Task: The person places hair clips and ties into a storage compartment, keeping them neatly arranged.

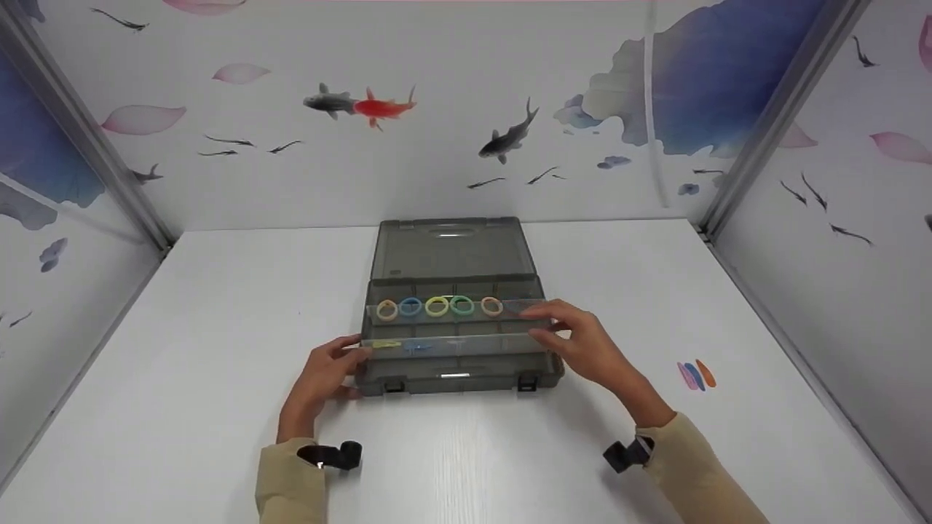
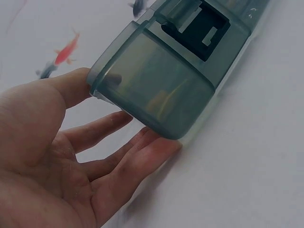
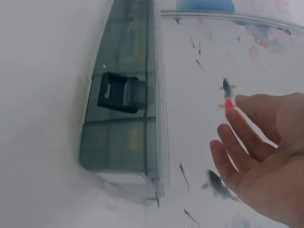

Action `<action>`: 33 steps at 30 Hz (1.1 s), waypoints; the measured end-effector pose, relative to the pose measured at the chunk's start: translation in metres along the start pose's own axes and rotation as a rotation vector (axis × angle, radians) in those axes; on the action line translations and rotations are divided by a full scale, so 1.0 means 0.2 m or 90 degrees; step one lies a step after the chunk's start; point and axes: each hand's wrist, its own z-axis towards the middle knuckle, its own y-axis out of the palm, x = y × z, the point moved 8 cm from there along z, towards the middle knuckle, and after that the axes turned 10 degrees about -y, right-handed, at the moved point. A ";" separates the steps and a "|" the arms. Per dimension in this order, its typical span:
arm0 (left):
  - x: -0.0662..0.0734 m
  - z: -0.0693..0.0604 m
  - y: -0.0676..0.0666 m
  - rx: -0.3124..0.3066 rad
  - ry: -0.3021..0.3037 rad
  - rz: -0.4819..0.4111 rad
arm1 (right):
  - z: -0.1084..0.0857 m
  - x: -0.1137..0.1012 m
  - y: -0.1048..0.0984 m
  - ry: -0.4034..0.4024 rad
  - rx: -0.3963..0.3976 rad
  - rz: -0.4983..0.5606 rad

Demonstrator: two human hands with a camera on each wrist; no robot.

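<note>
A grey translucent storage box [image 1: 453,364] lies on the table with its lid [image 1: 451,251] laid back. Inside, several coloured rings, among them a green one [image 1: 462,306], line up across a back row. A yellow clip [image 1: 386,344] and a blue clip [image 1: 418,348] lie in a row nearer the front. My left hand [image 1: 325,371] holds the box's left side, thumb at the top rim and fingers [image 2: 156,152] against its lower side. Over the box's right end, my right hand [image 1: 586,342] has thumb and fingers apart, holding nothing in the right wrist view.
To the right on the white table [image 1: 218,327], pink, blue and orange clips [image 1: 697,375] lie side by side. Walls printed with fish and petals [image 1: 437,145] enclose the table at the back and sides. Two dark latches [image 1: 527,382] sit on the box's front.
</note>
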 end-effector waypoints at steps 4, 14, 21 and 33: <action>0.00 -0.01 0.00 -0.005 0.000 0.001 | -0.06 0.08 -0.09 0.027 0.019 -0.020; -0.01 0.00 0.00 0.005 -0.003 0.010 | -0.28 0.33 -0.42 0.091 0.098 -0.085; -0.01 0.00 0.00 0.006 -0.006 0.014 | -0.50 0.46 -0.58 0.167 0.100 -0.123; 0.00 0.00 -0.01 0.008 -0.007 0.021 | -0.77 0.64 -0.75 0.271 0.075 -0.157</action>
